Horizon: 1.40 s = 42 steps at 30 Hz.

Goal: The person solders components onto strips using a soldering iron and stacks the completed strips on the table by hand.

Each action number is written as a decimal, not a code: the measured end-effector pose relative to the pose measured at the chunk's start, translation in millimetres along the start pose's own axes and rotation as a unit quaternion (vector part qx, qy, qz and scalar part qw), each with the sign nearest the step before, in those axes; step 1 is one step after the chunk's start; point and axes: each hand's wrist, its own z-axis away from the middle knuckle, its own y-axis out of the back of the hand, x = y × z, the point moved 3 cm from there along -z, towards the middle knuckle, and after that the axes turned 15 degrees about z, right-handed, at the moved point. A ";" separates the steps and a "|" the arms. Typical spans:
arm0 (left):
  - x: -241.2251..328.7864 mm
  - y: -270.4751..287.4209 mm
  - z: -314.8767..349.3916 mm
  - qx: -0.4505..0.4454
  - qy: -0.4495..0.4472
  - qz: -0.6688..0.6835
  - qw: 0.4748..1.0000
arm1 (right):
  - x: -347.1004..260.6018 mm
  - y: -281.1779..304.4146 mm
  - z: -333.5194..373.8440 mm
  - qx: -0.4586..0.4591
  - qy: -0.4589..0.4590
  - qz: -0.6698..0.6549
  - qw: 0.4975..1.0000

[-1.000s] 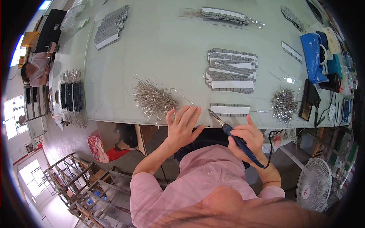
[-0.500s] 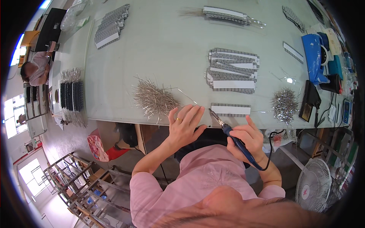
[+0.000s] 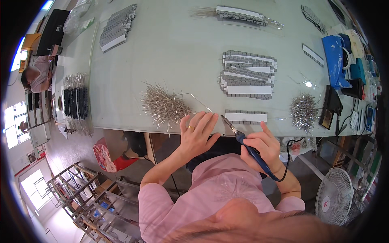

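My right hand [image 3: 265, 150] is wrapped round a blue soldering iron [image 3: 258, 158], index finger lifted off the grip. Its metal tip points up and left, close to the left end of a grey segmented strip with a white band [image 3: 246, 117]. That strip lies along the near table edge. My left hand [image 3: 197, 133], with a ring on one finger, rests at the edge with fingers stretched forward and thumb apart. A thin wire [image 3: 200, 102] slants down toward its fingertips; whether they press on it is hidden. Beside that hand is a heap of short silvery wires [image 3: 164, 106].
Beyond the strip lies a stack of similar strips [image 3: 249, 90]. A second wire heap [image 3: 304, 112] sits right, near a dark tray [image 3: 329, 111] and a blue box [image 3: 334, 60]. The iron's cord [image 3: 288, 160] hangs by my right forearm. A fan [image 3: 334, 196] stands lower right; a person [image 3: 38, 75] sits far left.
The soldering iron and my right hand have shifted very slightly left. My left hand stays in nearly the same place.
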 end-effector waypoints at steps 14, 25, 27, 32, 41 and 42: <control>18.0 12.7 4.2 0.080 -0.057 0.061 0.993 | 29.4 1.1 23.1 0.060 -0.089 -0.117 0.987; 56.8 -44.6 -42.1 -0.087 -0.047 0.070 0.993 | 70.8 43.0 53.3 0.186 -0.185 -0.105 0.959; 53.9 -48.6 -37.5 -0.062 -0.123 0.028 0.990 | 80.1 45.3 59.3 0.179 -0.177 -0.089 0.964; 59.6 -45.7 -28.6 -0.034 -0.196 0.036 0.979 | 101.3 40.7 68.8 0.196 -0.220 -0.084 0.952; 60.7 -24.5 -79.8 -0.027 -0.170 0.005 0.985 | 135.5 20.8 81.8 0.336 -0.274 -0.120 0.893; 58.2 -26.9 -79.4 -0.028 -0.170 0.002 0.985 | 135.3 19.5 81.8 0.336 -0.274 -0.123 0.892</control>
